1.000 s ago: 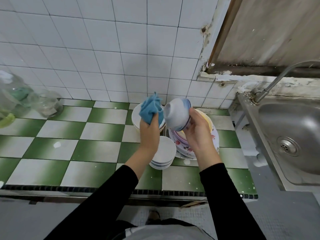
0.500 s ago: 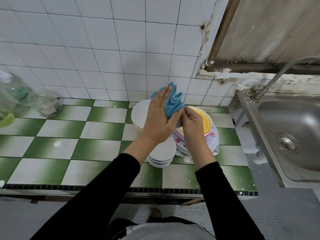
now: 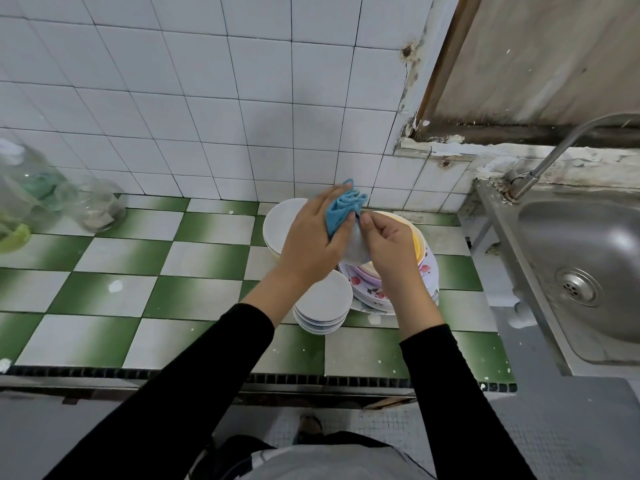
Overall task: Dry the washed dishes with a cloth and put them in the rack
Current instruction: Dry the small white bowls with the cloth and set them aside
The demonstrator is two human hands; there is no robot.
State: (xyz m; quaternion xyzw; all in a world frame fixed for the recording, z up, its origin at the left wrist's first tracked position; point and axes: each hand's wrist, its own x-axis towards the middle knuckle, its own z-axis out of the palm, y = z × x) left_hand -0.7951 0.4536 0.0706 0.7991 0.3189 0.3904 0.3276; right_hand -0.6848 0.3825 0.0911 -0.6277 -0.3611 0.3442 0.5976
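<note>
Drying step in hand, judged mid-wipe; rack not in view.

Left of frame: glass jars (image 3: 100, 207) stand on the green-and-white tiled surface (image 3: 194, 292), well apart from the work. No risk there.

Centre: a large white bowl (image 3: 282, 220) and a stack of small bowls (image 3: 323, 303) sit directly under the left hand (image 3: 310, 239). Its fingers (image 3: 329, 199) lie fairly straight over the blue cloth (image 3: 344, 209), which is bunched between them and the thumb and pressed on the bowl (image 3: 355, 249) being dried. That bowl is held in the air between both hands, above the other dishes.

Right of centre: the right hand (image 3: 391, 247) has its fingers curled round the bowl's far side. How far they wrap is hidden.

Risks, as judged:
- Wet glaze plus a one-hand hold: a hard wipe could twist the bowl out of the right hand. It would drop onto the stack of plates (image 3: 427, 271) and yellow bowl (image 3: 420, 244) just below and chip them.
- Left sleeve passes close over the small bowls; a wide elbow swing could knock that stack.
- Bunched cloth covers little area, so damp patches may be missed.

Far right: sink (image 3: 581, 271) and tap (image 3: 554, 150), apart from the hands.
</note>
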